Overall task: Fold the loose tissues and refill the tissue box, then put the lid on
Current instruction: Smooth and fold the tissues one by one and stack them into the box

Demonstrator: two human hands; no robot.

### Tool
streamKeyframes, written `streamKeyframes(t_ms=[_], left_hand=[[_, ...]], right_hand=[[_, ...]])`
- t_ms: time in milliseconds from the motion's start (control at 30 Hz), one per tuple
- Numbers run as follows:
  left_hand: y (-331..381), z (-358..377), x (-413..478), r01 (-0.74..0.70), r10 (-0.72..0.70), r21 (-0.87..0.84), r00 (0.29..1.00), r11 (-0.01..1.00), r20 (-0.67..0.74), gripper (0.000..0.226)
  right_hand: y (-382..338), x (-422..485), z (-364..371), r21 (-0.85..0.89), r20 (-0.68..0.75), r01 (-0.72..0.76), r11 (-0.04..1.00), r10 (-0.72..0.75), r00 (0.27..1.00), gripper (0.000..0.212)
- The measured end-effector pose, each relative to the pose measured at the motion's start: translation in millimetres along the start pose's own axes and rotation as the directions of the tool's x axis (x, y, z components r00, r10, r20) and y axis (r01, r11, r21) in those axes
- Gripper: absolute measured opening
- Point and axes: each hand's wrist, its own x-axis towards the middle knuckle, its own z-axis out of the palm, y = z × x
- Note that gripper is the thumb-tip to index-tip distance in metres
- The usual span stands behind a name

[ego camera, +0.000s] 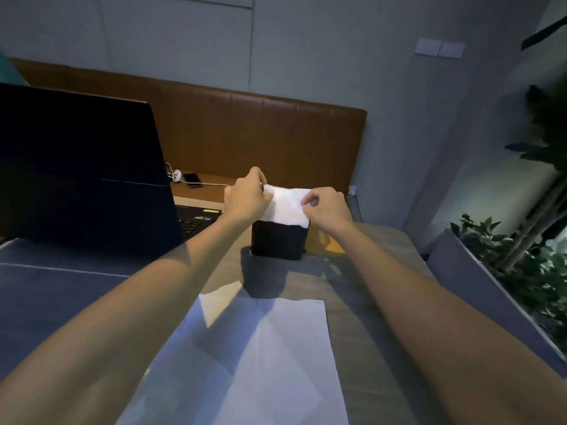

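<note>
Your left grip (pixel 248 194) and right grip (pixel 328 207) pinch the two sides of the folded tissue (pixel 287 207), its bottom in the black box (pixel 277 240) at the middle of the frame. Push it down slowly and keep both sides level.

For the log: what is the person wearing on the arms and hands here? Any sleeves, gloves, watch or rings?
Nothing worn shows. The left hand and right hand are ungloved, and no ring is visible, though they are small in the frame. The left forearm and right forearm are bare down to the picture's edge: no sleeve, watch or band.
</note>
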Motion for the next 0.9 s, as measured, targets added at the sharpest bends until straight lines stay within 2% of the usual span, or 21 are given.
streamKeyframes(t_ms=[133, 233, 367, 467, 700, 900], left_hand=[[-3, 9, 13, -0.117, 0.085, 0.284, 0.989, 0.952, 0.123, 0.010], [-4, 13, 20, -0.173, 0.116, 0.374, 0.978, 0.911, 0.171, 0.012], [-3, 18, 28, -0.228, 0.114, 0.426, 0.954, 0.876, 0.276, 0.013], [-4, 19, 32, -0.219, 0.065, 0.390, 0.926, 0.895, 0.372, 0.020], [-5, 17, 35, -0.235, 0.039, 0.360, 0.879, 0.903, 0.476, 0.028], [-1, 19, 38, -0.299, 0.010, 0.435, 0.833, 0.849, 0.553, 0.027]], right_hand=[[-4, 15, 13, -0.241, 0.083, 0.086, 0.967, -0.068, 0.994, 0.016], [-5, 22, 20, -0.323, 0.168, 0.114, 0.940, -0.062, 0.984, 0.014], [-5, 30, 20, -0.347, 0.241, 0.128, 0.929, -0.044, 0.970, 0.017], [-5, 33, 20, -0.355, 0.282, 0.167, 0.920, -0.065, 0.957, 0.017], [-5, 37, 19, -0.345, 0.328, 0.239, 0.908, -0.122, 0.937, 0.049], [0, 44, 19, -0.327, 0.484, 0.232, 0.916, -0.049, 0.874, 0.022]])
